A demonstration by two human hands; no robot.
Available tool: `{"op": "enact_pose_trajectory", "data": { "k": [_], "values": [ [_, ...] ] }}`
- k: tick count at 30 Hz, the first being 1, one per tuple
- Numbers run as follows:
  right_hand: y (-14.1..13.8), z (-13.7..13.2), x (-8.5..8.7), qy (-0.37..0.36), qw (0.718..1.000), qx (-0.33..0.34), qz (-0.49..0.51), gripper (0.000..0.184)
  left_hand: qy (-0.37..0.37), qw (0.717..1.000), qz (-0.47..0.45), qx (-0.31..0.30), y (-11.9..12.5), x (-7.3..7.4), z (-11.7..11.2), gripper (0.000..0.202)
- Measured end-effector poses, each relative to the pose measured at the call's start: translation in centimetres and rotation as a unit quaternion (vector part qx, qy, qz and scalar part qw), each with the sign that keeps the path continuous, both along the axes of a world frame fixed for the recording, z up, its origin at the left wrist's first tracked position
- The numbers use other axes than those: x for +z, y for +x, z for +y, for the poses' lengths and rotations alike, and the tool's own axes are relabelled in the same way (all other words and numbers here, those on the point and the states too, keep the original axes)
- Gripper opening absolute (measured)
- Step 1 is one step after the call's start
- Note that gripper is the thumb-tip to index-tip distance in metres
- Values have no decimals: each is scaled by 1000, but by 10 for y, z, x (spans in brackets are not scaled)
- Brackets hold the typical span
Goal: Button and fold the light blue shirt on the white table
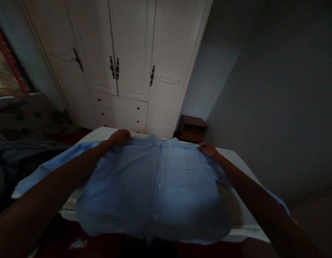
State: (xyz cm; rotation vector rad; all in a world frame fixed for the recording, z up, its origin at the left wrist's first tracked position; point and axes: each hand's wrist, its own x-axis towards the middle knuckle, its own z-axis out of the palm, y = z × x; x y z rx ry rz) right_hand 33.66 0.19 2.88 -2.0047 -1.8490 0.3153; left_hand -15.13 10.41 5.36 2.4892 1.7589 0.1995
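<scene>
Squarely Between Our Hands, a Light Blue Button-Down Shirt [136, 186]

We have the shirt spread front side up across a white surface [98, 133], its collar [164, 142] at the far edge and its curved hem hanging past the near one. Our left hand [120, 137] grasps the cloth at the shoulder on the left, fingers curled in. Our right hand [208, 149] pinches the opposite shoulder between thumb and fingers. Between them we see the button placket [159, 186] running down the middle, with a chest pocket [182, 176] to its right. One sleeve [39, 175] stretches out to the left beyond our left forearm; the other runs partly hidden behind our right forearm.

Beyond the surface we face a white wardrobe [132, 46] with dark ornate handles [152, 76] and, low down, small drawers [123, 111]. Just right of it stands a brown open-fronted cabinet [193, 123], near a grey wall [284, 89]. To our left lies a heap of dark cloth [23, 157], beside the outstretched sleeve.
</scene>
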Motion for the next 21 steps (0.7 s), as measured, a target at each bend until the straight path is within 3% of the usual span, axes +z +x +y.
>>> {"op": "enact_pose_trajectory", "data": {
  "k": [4, 7, 9, 12, 16, 18, 21],
  "values": [
    [-3, 4, -7, 0, 1000, -2, -19, 11, 35, 997, 7, 68, 9, -2, -1, 34],
    [-9, 10, -9, 1, 1000, 21, -20, 20, 36, 995, 17, 96, 15, -4, -2, 39],
    [-15, 14, -7, 4, 999, 45, -11, 36, 34, 997, 10, 72, 17, -4, 0, 47],
    [-28, 23, -2, 2, 993, 116, -12, 50, 22, 999, -9, -35, 22, -3, 5, 56],
    [-42, 34, 3, -16, 981, 189, -41, 32, -27, 994, 10, -105, 34, -3, 10, 52],
    [-43, 39, 4, -8, 981, 186, -46, 17, -30, 994, 18, -107, 40, -4, 11, 38],
    [-40, 45, 3, 8, 987, 157, -46, 21, -9, 997, 16, -81, 46, -7, 13, 29]
  ]
}}
